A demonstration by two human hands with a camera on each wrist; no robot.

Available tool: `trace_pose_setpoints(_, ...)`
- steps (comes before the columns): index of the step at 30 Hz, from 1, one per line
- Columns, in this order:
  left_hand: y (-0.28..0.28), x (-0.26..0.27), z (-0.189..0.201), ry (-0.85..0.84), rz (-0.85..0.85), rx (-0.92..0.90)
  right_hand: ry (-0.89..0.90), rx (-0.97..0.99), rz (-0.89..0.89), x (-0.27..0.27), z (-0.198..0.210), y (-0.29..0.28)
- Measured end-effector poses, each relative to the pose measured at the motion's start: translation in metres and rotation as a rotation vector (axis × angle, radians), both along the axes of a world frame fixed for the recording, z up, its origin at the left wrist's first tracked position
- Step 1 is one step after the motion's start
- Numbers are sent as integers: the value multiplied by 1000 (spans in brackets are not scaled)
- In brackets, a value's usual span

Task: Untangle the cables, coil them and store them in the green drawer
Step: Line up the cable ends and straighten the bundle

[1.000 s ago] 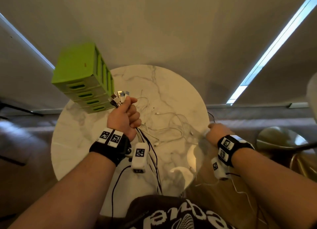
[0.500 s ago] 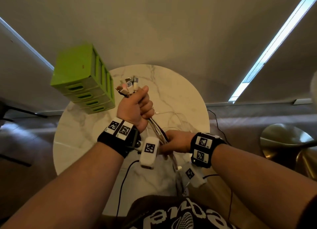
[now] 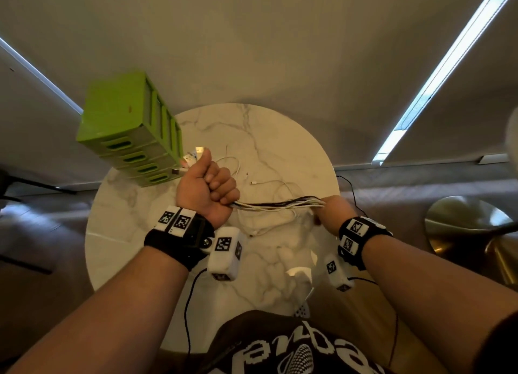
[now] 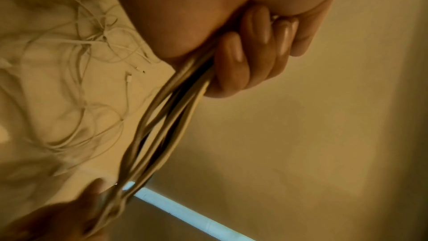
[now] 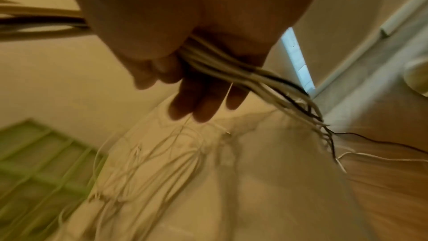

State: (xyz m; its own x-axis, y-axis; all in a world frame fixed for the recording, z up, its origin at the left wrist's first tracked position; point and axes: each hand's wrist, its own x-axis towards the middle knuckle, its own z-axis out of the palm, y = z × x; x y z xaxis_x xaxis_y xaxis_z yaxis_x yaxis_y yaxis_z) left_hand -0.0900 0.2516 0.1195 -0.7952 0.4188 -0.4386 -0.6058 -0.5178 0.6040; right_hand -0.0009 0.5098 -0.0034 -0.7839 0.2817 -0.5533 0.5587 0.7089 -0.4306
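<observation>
Head view: both hands (image 3: 206, 187) (image 3: 330, 214) fisted round cable bundle (image 3: 277, 205).

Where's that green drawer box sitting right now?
In the head view the green drawer unit stands at the far left edge of the round marble table, just beyond the left hand gripping the cable bundle.

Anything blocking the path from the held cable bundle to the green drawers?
Nothing visible does. The cable bundle is stretched between left hand and right hand; the green drawer unit stands just beyond the left hand, all its drawers closed.
</observation>
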Motion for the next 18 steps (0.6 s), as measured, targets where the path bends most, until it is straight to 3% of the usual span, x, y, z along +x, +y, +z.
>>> trace_pose_setpoints(3, -16, -19, 1, 2, 181, 25, -62, -205, 70, 17, 3, -14)
trace_pose_setpoints(5, -28, -31, 3, 3, 303, 8, -190, -234, 190, 26, 4, -22)
trace_pose_setpoints(9, -53, -46, 11, 25, 500, -38, -310, 23, 452, 31, -13, -19)
trace_pose_setpoints(12, -65, -46, 10, 31, 532, -60, -124, 235, 269, 28, -25, 3)
trace_pose_setpoints(15, -71, -44, 7, 29, 543, -57, 51, 150, 13, 22, -26, 16)
trace_pose_setpoints(18, -74, -45, 8, 27, 547, -53, -140, 73, 176, 23, -31, 9)
